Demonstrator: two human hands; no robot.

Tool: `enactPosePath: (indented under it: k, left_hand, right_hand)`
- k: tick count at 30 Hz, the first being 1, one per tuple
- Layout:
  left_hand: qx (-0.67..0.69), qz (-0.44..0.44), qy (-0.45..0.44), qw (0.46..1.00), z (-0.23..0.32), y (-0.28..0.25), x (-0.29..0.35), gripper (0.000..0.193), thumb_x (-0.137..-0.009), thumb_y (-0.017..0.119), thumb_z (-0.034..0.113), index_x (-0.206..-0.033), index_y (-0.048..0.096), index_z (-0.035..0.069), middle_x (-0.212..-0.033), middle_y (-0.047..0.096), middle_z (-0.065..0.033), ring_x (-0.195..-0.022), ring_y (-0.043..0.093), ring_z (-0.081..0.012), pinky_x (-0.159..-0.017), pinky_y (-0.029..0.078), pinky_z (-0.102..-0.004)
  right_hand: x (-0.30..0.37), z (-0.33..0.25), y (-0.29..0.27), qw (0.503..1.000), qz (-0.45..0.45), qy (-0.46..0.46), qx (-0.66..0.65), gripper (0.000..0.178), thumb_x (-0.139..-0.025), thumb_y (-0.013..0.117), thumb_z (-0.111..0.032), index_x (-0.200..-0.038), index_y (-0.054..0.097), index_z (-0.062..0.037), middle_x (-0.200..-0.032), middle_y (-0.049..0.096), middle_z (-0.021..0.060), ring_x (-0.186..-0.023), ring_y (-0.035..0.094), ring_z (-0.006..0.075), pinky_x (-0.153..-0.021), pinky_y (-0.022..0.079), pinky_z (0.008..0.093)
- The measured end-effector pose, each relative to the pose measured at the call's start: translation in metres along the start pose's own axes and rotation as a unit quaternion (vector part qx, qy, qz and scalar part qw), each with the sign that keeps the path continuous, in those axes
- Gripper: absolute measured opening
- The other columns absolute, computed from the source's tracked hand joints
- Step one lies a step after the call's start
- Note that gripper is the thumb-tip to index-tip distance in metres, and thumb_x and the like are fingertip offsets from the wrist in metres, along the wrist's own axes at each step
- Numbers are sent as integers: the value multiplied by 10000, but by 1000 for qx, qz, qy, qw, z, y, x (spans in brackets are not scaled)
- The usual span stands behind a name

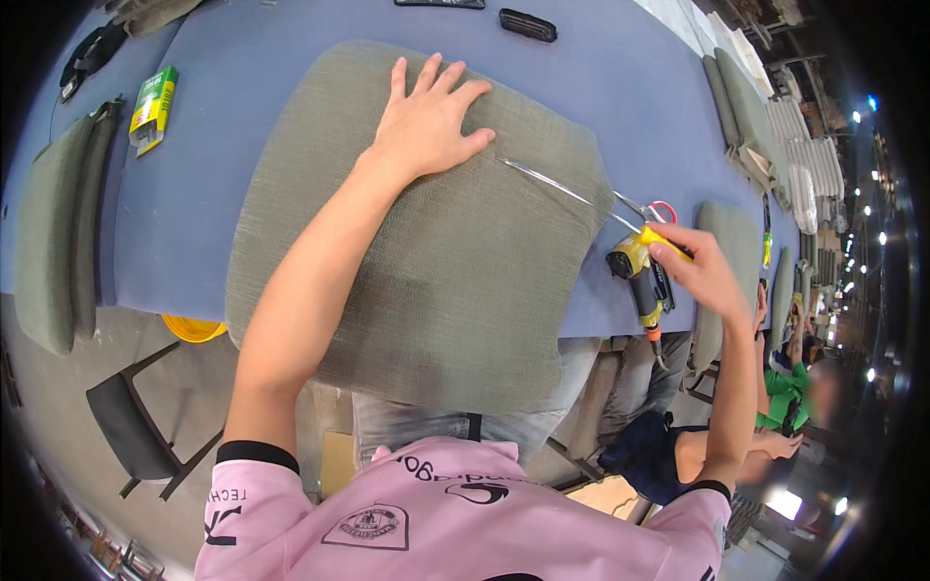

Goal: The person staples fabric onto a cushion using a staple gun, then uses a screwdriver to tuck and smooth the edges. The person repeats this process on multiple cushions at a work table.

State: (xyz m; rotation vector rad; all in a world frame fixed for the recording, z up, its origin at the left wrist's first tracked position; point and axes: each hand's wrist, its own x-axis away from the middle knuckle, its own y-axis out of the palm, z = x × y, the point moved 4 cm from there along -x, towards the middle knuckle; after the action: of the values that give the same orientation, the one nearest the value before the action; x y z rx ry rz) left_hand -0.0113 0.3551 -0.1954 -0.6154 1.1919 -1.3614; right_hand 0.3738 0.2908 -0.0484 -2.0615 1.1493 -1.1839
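Observation:
A grey-green upholstered seat cushion (417, 261) lies on the blue-covered table, its near end over my lap. My left hand (433, 121) presses flat on its far part, fingers spread. In my right hand (705, 274) is a long, thin screwdriver (552, 182), gripped by its yellow handle. The metal shaft slants left over the fabric, and its tip meets the cushion just beside my left thumb. Under my right hand, past the cushion's right edge, rests a yellow and black staple gun (635, 271) with an orange hose fitting. Red-handled scissors (664, 211) lie behind it, partly hidden.
A green and yellow box (153, 108) stands at the far left. Padded cushions (58, 232) lean at the left edge; more (728, 261) are at the right. A black case (528, 25) lies at the back. Co-workers (790, 397) sit to the right.

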Motion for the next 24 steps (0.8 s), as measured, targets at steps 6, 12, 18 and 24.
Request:
enactPosePath:
  k: [6, 12, 18, 24]
  left_hand:
    - [5, 3, 1, 1000, -3, -1, -5, 667, -1036, 753, 525, -1620, 627, 228, -1788, 497, -177, -1736, 312, -412, -1416, 136, -703]
    - [23, -24, 8, 999, 0, -2, -9, 690, -1038, 736, 542, -1637, 604, 226, -1804, 471, -187, -1742, 292, -422, -1415, 121, -708]
    - [21, -47, -10, 999, -4, -8, -6, 750, -1007, 731, 583, -1654, 588, 231, -1830, 431, -189, -1759, 251, -412, -1419, 78, -705]
    - [37, -60, -17, 997, -4, -7, -10, 772, -983, 746, 566, -1668, 584, 249, -1842, 415, -190, -1767, 235, -403, -1422, 56, -695]
  right_hand:
    - [-65, 18, -27, 987, -140, 51, -66, 453, -1154, 746, -327, -1455, 762, 11, -876, 587, -53, -776, 518, 39, -652, 446, 272]
    - [-112, 72, 13, 891, 214, -277, 288, 393, -1060, 782, -241, -1435, 752, -130, -1047, 673, 85, -1029, 652, 294, -929, 493, 428]
    - [-115, 63, -2, 977, 38, -163, 132, 408, -1056, 782, -260, -1440, 747, -126, -1057, 684, 84, -1046, 658, 306, -944, 495, 441]
    - [-117, 65, 12, 948, 141, -197, 204, 385, -1044, 790, -269, -1397, 756, -119, -1091, 711, 67, -1075, 672, 297, -951, 481, 433]
